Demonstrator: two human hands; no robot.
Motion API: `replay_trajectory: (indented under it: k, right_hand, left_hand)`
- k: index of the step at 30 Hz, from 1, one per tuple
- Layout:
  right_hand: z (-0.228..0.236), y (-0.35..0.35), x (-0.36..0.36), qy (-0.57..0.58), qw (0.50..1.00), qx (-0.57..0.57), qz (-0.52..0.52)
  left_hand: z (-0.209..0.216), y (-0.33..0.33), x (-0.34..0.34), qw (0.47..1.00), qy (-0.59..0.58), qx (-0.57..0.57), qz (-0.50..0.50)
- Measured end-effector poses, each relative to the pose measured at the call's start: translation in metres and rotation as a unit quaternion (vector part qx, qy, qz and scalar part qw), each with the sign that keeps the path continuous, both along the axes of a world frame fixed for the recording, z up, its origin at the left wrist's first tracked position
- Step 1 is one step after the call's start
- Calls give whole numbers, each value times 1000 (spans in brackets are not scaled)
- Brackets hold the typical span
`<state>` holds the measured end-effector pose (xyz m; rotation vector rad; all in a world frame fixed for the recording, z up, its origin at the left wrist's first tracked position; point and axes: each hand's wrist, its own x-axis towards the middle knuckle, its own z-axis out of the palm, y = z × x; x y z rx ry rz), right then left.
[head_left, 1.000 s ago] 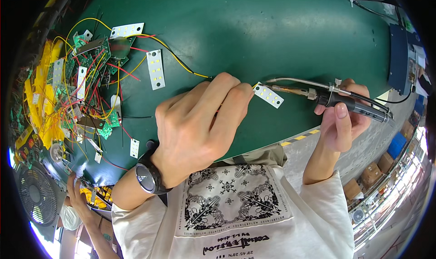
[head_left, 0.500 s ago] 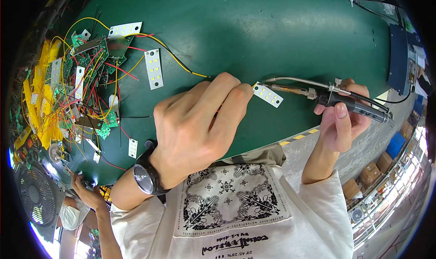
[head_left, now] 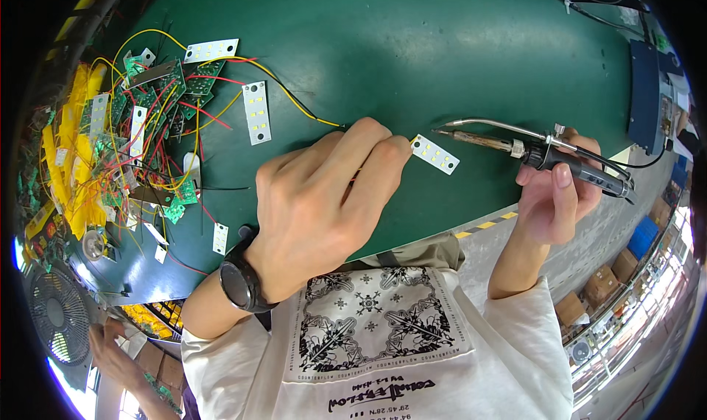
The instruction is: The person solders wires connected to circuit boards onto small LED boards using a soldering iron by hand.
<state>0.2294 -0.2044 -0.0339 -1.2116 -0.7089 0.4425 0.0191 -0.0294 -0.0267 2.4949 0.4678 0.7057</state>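
My left hand, with a dark watch on the wrist, is closed in a pinch over the green mat. From its fingertips a short bit of yellow wire runs to the near-left end of a small white LED board, which lies tilted. Most of the wire is hidden by the fingers. My right hand is wrapped round the black handle of a soldering iron. The iron carries a curved metal feed tube. Its tip points left, just above the board and apart from it.
On the left lies a tangle of green circuit boards, wires and white LED boards, beside yellow material. A fan stands at lower left, near another person's hand. A dark blue box is at right.
The soldering iron's tip has drawn back to the right, off the end of the LED board. My left hand keeps its pinch. The other person's hand has moved down from the table edge.
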Motion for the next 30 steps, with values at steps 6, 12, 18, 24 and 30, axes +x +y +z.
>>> replay_trajectory:
  k: [6,12,18,24,30]
  right_hand:
    - [3,4,-2,64,997,4,-41]
    - [-2,6,-2,88,994,26,-52]
    - [-8,12,0,115,990,31,-81]
    - [-13,14,3,112,991,35,-68]
    - [-15,14,4,113,991,31,-65]
  left_hand:
    - [4,0,1,1000,0,-29,5]
    - [13,3,0,997,14,-79,6]
    - [26,7,-4,993,29,-117,-8]
    - [50,14,-25,995,32,-92,-10]
    - [73,2,-75,990,-37,-127,58]
